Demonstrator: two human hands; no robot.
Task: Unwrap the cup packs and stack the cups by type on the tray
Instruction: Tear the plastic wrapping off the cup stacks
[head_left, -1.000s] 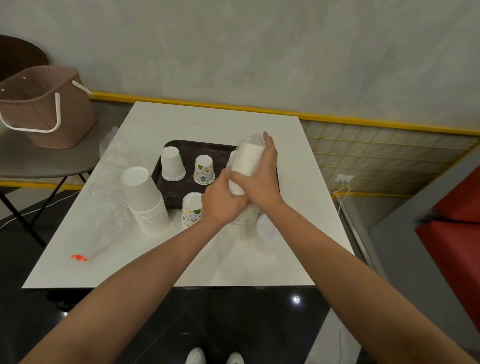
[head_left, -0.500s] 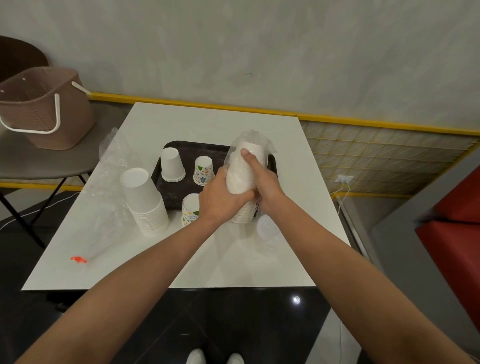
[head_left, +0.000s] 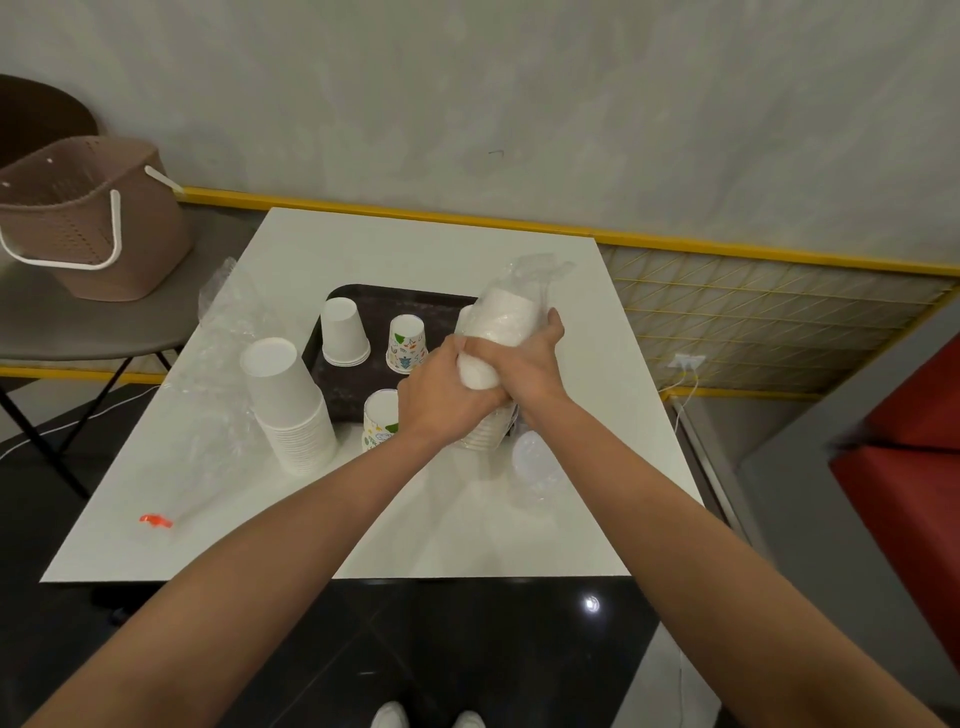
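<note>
A pack of white cups (head_left: 506, 325) in clear plastic wrap stands tilted over the right side of the dark tray (head_left: 358, 387). My left hand (head_left: 441, 395) grips its lower part and my right hand (head_left: 535, 358) grips its right side. The wrap is bunched loose at the pack's top. On the tray stand a short stack of white cups (head_left: 343, 332) and a patterned cup (head_left: 407, 343), both upside down. Another patterned cup (head_left: 379, 418) stands at the tray's near edge. A tall stack of white cups (head_left: 291, 405) stands on the table left of the tray.
Crumpled clear wrap (head_left: 218, 364) lies along the white table's (head_left: 426, 244) left side, with a small red tie (head_left: 155, 520) near the front left. More clear wrap (head_left: 535, 467) lies right of my hands. A brown basket (head_left: 78, 223) sits on a side table at left.
My right hand slid from the top of the pack down to its right side, and the wrap at the top now stands loose. The pack has tilted a little to the right.
</note>
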